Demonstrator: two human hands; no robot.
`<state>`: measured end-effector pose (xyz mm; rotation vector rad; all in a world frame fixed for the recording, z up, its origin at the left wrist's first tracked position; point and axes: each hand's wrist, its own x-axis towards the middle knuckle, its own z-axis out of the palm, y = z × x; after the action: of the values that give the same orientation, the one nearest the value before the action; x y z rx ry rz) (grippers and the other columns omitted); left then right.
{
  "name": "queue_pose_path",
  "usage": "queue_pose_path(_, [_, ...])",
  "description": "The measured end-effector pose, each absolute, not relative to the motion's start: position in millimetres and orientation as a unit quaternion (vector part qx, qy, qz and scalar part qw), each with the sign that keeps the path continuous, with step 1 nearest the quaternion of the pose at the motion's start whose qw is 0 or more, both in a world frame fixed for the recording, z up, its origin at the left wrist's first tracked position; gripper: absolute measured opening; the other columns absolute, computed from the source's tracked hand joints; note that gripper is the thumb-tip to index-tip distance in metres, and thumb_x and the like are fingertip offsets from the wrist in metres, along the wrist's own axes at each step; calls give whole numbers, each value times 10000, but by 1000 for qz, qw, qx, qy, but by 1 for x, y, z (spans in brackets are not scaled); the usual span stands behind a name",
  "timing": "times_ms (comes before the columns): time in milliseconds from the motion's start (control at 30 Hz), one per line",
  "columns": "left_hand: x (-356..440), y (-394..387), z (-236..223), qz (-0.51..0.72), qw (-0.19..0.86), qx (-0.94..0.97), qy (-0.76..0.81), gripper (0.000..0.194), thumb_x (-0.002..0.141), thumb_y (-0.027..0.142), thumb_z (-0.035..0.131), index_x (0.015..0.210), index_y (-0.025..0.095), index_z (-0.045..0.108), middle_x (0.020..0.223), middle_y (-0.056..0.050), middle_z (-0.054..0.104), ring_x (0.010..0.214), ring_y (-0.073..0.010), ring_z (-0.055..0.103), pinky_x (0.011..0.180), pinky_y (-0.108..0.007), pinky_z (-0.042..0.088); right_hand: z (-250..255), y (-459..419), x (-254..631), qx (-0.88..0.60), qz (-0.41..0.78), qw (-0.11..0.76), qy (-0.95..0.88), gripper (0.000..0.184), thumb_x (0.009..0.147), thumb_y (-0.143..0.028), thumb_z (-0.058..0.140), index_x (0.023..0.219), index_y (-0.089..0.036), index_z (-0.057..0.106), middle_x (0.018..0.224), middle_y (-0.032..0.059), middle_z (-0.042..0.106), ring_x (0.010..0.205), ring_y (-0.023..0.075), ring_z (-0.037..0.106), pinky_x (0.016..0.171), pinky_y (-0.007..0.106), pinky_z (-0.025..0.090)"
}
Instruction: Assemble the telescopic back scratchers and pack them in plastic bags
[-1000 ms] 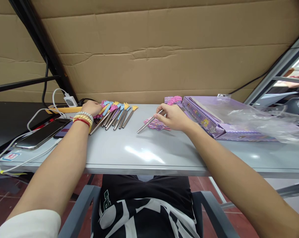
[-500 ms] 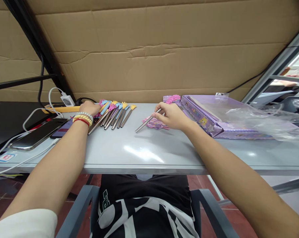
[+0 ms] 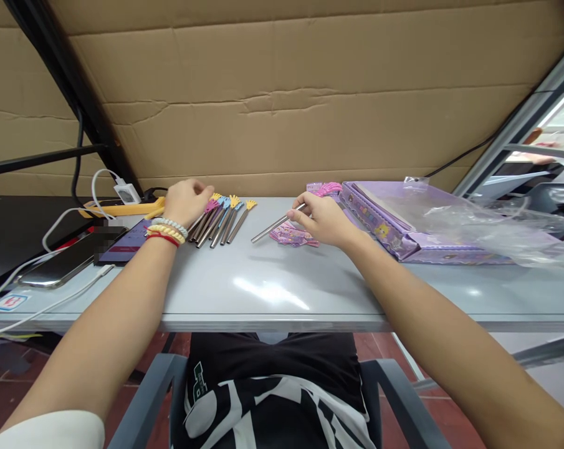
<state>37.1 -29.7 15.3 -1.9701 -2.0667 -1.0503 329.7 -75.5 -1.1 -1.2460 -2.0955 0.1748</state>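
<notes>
My right hand (image 3: 326, 219) is closed on a telescopic back scratcher (image 3: 272, 230), whose bare metal rod points out to the left; its head is hidden by the fingers. Beneath that hand lie several pink and purple printed cards (image 3: 293, 236). To the left, my left hand (image 3: 187, 201) hovers over the near end of a row of back scratchers (image 3: 219, 221) with metal shafts and yellow, blue and pink hand-shaped heads. Its fingers are loosely bent and apart, with nothing visible in them. A pink hand-shaped head (image 3: 329, 189) shows behind my right hand.
A purple printed box (image 3: 415, 249) with clear plastic wrap (image 3: 492, 221) on it stands at the right. At the left lie two phones (image 3: 71, 257), a white charger (image 3: 127, 191) with cables and a yellow tool (image 3: 99, 209). Cardboard (image 3: 286, 137) closes off the back.
My left hand has lifted and moved right, off the left end of the back scratchers. My right hand stays nearly in place, its rod tilted slightly flatter.
</notes>
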Motion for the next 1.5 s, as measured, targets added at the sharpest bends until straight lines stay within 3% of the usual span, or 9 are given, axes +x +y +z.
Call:
queue_pose_path(200, [113,-71,5,-331,-45,-851,-406,415,902,459,451,1096,154,657,962,-64,724,842,-185,638,757,-283,465,-7,-77,316,-509,82,403,-756,272,893,-469,501,861,-199,502,648,25,665,561,155,578,565,264,360])
queue_pose_path(367, [127,-73,-8,-298,27,-866,-401,347,960,316,356,1000,169,668,864,-67,703,791,-198,622,704,-308,434,-12,-75,312,-463,91,422,-774,274,908,-423,481,1051,-189,501,782,50,691,637,172,614,621,293,417])
queue_pose_path(500, [113,-63,-4,-293,68,-853,-426,307,947,283,391,1000,173,672,900,-76,702,836,-217,626,712,-318,438,-10,-68,320,-445,154,517,-715,424,893,-496,506,1202,-217,424,989,75,686,615,149,617,589,307,469])
queue_pose_path(633, [104,-58,-2,-301,95,-832,-456,292,930,240,408,1049,175,667,956,-84,704,886,-224,633,765,-326,453,-2,-66,325,-401,322,585,-627,541,785,-596,623,1136,-233,427,931,42,676,569,126,607,435,248,430])
queue_pose_path(767, [107,-61,-6,-295,113,-836,-450,331,959,321,388,1156,215,632,1028,-71,693,941,-221,636,748,-318,454,4,-69,326,-364,466,582,-558,572,629,-537,794,980,-224,469,773,-12,653,539,106,595,409,217,432])
queue_pose_path(867, [112,-66,-9,-271,145,-839,-449,388,978,425,348,1176,256,635,1005,-63,684,901,-215,641,653,-311,413,6,-71,325,-357,521,572,-524,566,522,-451,870,871,-206,497,666,-42,609,471,89,552,350,192,361])
queue_pose_path(1067, [117,-62,0,-237,190,-840,-450,346,965,388,387,1014,235,694,915,-86,678,871,-236,615,695,-351,364,9,-69,321,-381,480,562,-555,404,497,-318,876,632,-167,527,492,-30,551,385,57,455,316,176,297])
queue_pose_path(1267, [74,-43,13,-305,208,-779,-507,315,934,319,394,950,230,696,969,-98,686,994,-271,560,880,-432,306,33,-70,363,-393,412,654,-497,290,523,-199,811,625,-167,541,474,-38,555,356,40,407,296,144,219])
queue_pose_path(1500, [2,-23,19,-360,188,-695,-594,312,879,348,421,946,251,710,1018,-120,656,1065,-320,498,903,-494,253,57,-82,431,-377,376,754,-384,181,653,-41,608,676,-184,499,487,-24,584,342,26,340,336,134,140])
